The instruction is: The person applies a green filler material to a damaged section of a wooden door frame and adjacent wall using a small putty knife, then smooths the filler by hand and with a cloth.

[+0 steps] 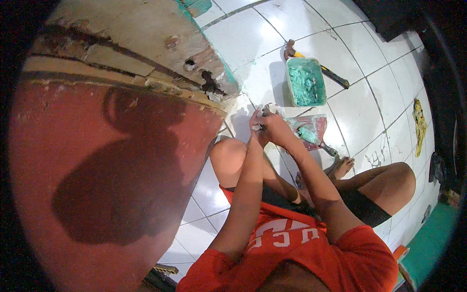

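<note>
Hands (pixel 277 127) together, hold unclear; jagged dark holes (pixel 212 83) in the battered beige wooden panel (pixel 151 34) look unfilled, with creamy turquoise paste (pixel 305 85) left.

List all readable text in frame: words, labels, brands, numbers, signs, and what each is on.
Red shirt: large white lettering across the front; clear enough to see, but I won't transcribe it.
Yellow wrapper-like item: dark marks, too small to read.
Floor tile: dark scribbles; can't tell whether they're writing.
No other text is legible.
</note>
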Demonstrator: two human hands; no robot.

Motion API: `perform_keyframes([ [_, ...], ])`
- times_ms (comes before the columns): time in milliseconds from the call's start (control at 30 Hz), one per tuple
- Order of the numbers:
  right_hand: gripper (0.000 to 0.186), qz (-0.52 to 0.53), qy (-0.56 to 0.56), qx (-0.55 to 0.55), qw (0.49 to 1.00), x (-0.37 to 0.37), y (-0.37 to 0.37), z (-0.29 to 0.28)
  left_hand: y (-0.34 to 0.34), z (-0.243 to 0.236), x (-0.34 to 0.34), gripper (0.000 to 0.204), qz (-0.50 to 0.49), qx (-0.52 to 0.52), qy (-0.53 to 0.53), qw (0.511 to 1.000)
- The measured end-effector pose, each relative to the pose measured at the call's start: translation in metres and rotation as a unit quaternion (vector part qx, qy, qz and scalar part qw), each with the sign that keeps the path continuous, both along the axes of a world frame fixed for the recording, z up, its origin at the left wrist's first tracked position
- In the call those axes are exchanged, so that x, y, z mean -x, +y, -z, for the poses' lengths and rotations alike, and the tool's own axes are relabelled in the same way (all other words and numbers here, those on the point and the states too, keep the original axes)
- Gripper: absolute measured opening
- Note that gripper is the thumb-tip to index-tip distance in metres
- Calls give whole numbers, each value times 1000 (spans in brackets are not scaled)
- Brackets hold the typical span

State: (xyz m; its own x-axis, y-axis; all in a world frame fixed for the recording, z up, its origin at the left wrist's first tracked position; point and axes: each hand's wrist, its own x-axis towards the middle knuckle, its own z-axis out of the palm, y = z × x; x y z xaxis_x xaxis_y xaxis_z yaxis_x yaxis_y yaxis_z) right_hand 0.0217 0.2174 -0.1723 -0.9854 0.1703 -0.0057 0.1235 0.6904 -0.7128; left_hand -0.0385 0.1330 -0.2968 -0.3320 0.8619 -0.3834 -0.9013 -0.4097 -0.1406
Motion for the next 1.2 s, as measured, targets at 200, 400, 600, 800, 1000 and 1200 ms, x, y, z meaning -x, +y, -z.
perform_keyframes([
  [200, 28, 8, 39, 39, 998, -2, 2, 3, 9, -37, -14, 43, -11, 151, 134, 979],
  [400, 16, 234, 63, 554, 796, 73, -59, 26, 4, -29, -16, 45, -24, 227, 314, 922],
  [600, 11, 335, -97, 535, 770, 131, -52, 83, 17, -21, -26, 50, -26, 298, 501, 812],
  [800, 14, 451, -58, 627, 633, 164, -45, 124, 36, -20, -39, 58, -35, 304, 585, 751],
  [1000, 6, 410, -60, 795, 443, 185, -121, 131, -26, 0, -28, 65, -18, 364, 616, 698],
  [1200, 8, 412, 62, 525, 743, 193, -100, 251, 14, -4, -42, 71, -24, 332, 610, 719],
])
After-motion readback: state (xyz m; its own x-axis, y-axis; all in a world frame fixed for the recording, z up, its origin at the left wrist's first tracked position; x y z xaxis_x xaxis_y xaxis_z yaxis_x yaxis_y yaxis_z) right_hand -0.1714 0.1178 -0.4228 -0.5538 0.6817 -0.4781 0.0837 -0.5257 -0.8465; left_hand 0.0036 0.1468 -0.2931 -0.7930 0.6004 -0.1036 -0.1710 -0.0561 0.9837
